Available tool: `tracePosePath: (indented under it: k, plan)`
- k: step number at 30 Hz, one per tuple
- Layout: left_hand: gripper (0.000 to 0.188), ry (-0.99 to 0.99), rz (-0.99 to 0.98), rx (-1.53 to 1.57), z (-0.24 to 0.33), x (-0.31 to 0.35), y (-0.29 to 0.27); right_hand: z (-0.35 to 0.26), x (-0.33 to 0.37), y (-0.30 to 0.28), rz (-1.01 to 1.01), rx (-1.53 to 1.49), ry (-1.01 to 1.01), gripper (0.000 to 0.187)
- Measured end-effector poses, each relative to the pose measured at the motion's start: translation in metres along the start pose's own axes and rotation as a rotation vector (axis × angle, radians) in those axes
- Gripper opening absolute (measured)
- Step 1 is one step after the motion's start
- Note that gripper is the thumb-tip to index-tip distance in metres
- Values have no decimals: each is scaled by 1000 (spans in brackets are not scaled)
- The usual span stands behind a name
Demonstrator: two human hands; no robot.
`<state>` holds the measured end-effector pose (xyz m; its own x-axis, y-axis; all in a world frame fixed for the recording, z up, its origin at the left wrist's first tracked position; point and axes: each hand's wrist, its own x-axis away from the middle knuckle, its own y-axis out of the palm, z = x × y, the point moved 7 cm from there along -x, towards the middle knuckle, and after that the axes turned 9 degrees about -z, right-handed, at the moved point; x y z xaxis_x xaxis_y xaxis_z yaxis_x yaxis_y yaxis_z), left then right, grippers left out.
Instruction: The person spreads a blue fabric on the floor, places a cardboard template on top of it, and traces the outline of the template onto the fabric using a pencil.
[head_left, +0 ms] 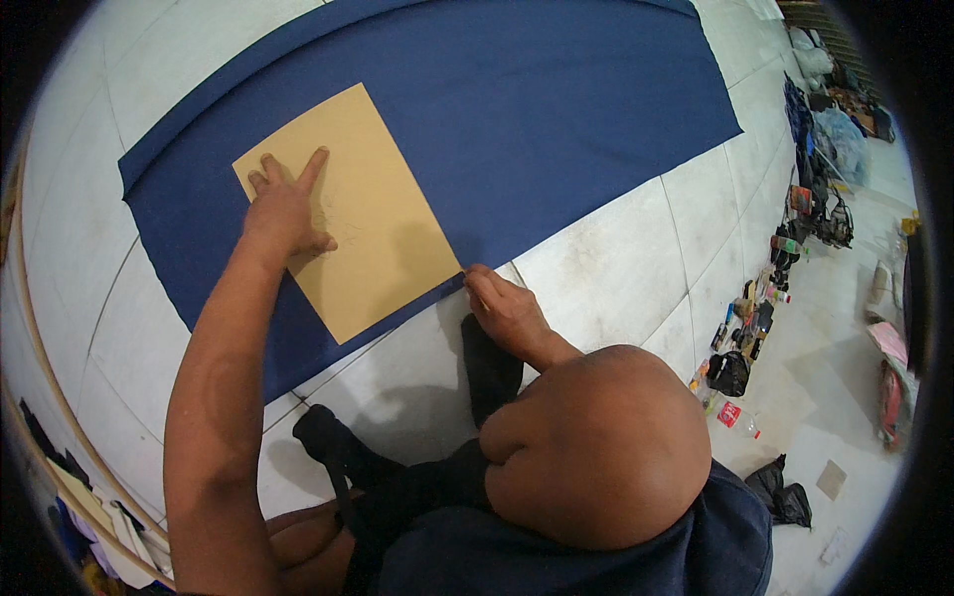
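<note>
We see a tan paper pattern (353,214) lying flat on blue cloth (556,109) spread over the tiled floor (616,268). Our left hand (286,209) presses it down, fingers spread, grasping nothing. Our right hand (505,308) is pinched at the pattern's lower right corner; what it holds we cannot tell. The step appears to be tracing the outline; next, we judge, steady pressure while following the edge.

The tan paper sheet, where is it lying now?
In the head view, the tan sheet lies on the left part of the blue cloth, under the left hand; the right hand is at its near right corner.
</note>
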<state>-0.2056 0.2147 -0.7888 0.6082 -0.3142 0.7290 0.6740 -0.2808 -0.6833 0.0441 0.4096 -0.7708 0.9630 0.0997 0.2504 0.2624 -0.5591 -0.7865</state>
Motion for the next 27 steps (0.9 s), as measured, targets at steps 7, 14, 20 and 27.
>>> tracePosePath:
  k: [7, 14, 20, 27]
  plan:
    - [136, -2, -14, 3, 3, 1, -1, 4, 5, 2, -15, 35, -10, 29]
    - [135, 24, 12, 21, -4, 1, 3, 1, 5, -15, 75, -143, 66, 27]
    - [135, 18, -4, -9, 0, 3, 2, -63, -33, 5, -93, -240, -280, 22]
    - [139, 32, 12, 30, -4, 0, 5, -112, -62, 71, -246, -335, -562, 17]
